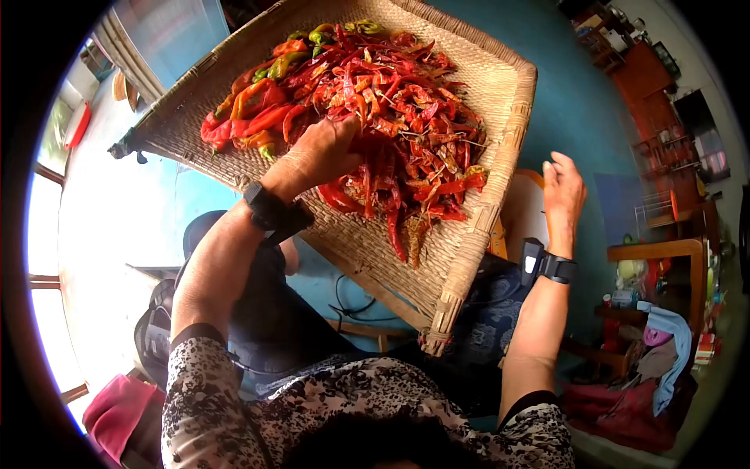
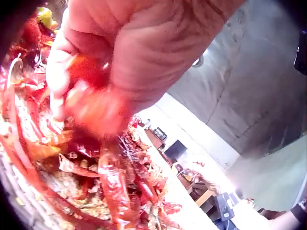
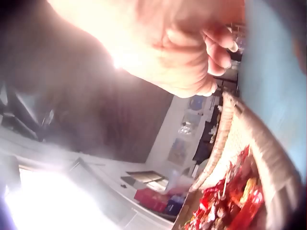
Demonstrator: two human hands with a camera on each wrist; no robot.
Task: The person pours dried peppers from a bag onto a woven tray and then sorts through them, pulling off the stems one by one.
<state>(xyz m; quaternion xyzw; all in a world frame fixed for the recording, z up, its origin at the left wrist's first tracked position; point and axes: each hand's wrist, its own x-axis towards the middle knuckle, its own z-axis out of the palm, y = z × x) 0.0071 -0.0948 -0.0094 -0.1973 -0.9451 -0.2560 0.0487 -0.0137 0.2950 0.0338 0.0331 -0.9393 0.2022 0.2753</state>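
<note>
Clearly, the woven tray [image 1: 500, 86] was the centre of the work, tilted at an angle in front of the person, its near corner over the lap. Red chilies [image 1: 414, 117], many of them shrivelled, lay heaped across the tray's middle and toward its right side. Larger, smoother orange-red peppers [image 1: 250, 105] lay along the tray's left part, and a few green and yellowish ones [image 1: 320, 35] sat near its far edge.

The left hand [image 1: 320, 152] reached over the tray's near left edge into the heap. Its thumb and fingers were clamped on a red pepper piece [image 2: 98, 112], which was blurred in the left wrist view, with more chilies just beneath it.

The right hand [image 1: 564, 195] hung just beyond the tray's right edge, apart from the rim, its fingers loosely bent with nothing between them. Each wrist wore a black strap; the one on the right [image 1: 556, 267] sat below the level of that hand, to the right of the tray.

Under the tray's near edge a dark cable [image 1: 355, 309] lay on the blue floor. Well to the tray's right stood a wooden chair [image 1: 664, 250], with a light blue cloth [image 1: 670, 359] draped over it.
</note>
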